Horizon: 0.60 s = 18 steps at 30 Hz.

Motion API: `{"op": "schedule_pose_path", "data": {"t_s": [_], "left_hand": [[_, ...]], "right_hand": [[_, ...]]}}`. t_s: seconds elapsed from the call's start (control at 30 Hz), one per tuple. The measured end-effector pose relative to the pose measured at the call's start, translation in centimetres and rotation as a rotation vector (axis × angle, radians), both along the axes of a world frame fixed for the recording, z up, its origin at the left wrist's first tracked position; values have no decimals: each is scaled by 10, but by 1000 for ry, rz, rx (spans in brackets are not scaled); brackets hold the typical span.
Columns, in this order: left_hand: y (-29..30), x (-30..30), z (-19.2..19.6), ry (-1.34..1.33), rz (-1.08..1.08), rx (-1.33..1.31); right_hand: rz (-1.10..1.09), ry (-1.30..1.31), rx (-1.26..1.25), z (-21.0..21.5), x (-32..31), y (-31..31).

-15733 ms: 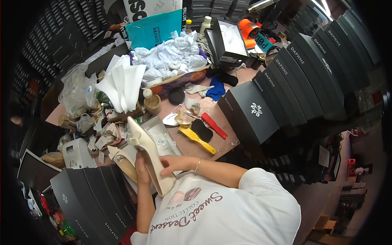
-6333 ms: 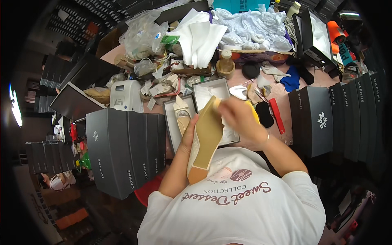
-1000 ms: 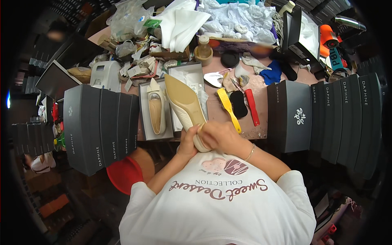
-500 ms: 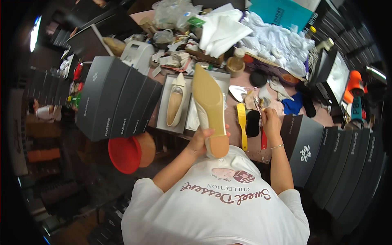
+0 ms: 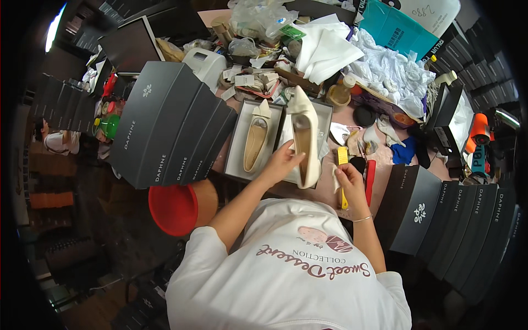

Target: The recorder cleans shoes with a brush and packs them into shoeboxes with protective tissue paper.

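A cream pointed-toe shoe [image 5: 311, 132] is held upright by my left hand [image 5: 283, 162], its toe away from me and its tan insole showing. The fingers are wrapped at the shoe's left side, near the heel. To the right of the heel, my right hand [image 5: 350, 180] pinches a small pale scrap [image 5: 335, 179], too small to make out well. The matching cream shoe [image 5: 256, 137] lies in the left part of an open shoebox [image 5: 233, 157]. Beside my right hand are a yellow-handled brush [image 5: 342, 158] and a red-handled tool [image 5: 370, 179].
Dark grey shoeboxes [image 5: 159, 121] are stacked at the left, and more shoeboxes [image 5: 412, 206] at the right. A glue jar [image 5: 339, 94], a blue cloth [image 5: 404, 151] and white paper [image 5: 324, 52] crowd the far table. A red round stool [image 5: 173, 209] stands at lower left.
The shoe has turned from sole facing me to its open top showing. My right hand has left the red-handled tool and come closer to the shoe, now pinching the pale scrap.
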<state>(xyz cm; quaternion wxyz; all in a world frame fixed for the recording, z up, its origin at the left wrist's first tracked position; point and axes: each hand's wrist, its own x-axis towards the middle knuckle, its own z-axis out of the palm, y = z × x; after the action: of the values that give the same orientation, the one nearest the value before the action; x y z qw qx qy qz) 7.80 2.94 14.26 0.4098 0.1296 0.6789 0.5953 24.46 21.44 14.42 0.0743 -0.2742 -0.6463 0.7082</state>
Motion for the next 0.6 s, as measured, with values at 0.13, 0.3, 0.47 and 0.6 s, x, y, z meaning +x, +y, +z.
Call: {"op": "schedule_pose_path", "data": {"t_s": [0.13, 0.3, 0.47, 0.6], "left_hand": [[-40, -47, -55, 911, 7, -604], [-71, -78, -92, 887, -64, -877], [-101, -104, -104, -171, -7, -29], [-91, -67, 4, -488, -55, 488]], "right_hand": [[-76, -37, 62, 4, 3, -21], [-95, -52, 64, 19, -13, -55], [-150, -28, 4, 29, -22, -88], [-159, -36, 23, 51, -29, -114]]}}
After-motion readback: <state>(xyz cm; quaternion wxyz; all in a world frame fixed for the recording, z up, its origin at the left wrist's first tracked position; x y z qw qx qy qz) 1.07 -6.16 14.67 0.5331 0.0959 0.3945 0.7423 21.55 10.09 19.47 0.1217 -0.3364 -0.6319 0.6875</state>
